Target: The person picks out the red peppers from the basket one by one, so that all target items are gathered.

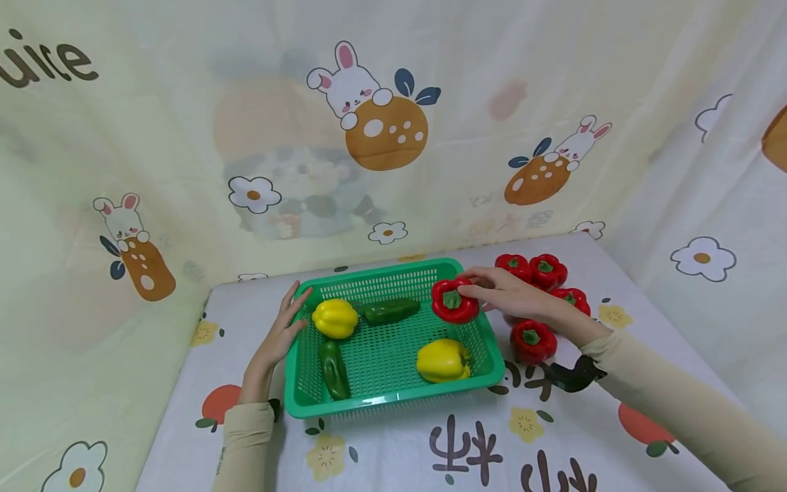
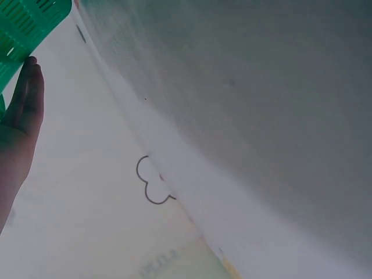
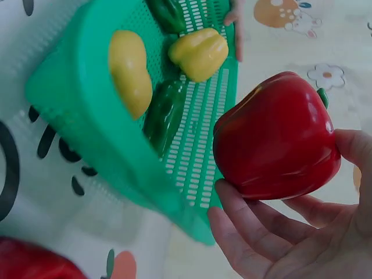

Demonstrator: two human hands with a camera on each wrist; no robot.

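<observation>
My right hand (image 1: pixel 507 294) grips a red bell pepper (image 1: pixel 453 309) over the right back part of a green plastic basket (image 1: pixel 393 403). In the right wrist view the thumb and fingers hold the pepper's sides, with its green stem at the far side. Against the basket's left rim rests my left hand (image 1: pixel 281 335), its fingers extended. Inside the basket lie a yellow bell pepper (image 1: pixel 335 318) at the back left, another yellow bell pepper (image 1: pixel 443 361) at the front right, a long green pepper (image 1: pixel 391 311) at the back and a second green pepper (image 1: pixel 334 370) at the front left.
Several red bell peppers (image 1: pixel 533 342) sit on the table to the right of the basket, partly behind my right forearm. A patterned cloth (image 1: pixel 381 458) covers the table. Printed curtains (image 1: pixel 455 198) hang behind and at the sides.
</observation>
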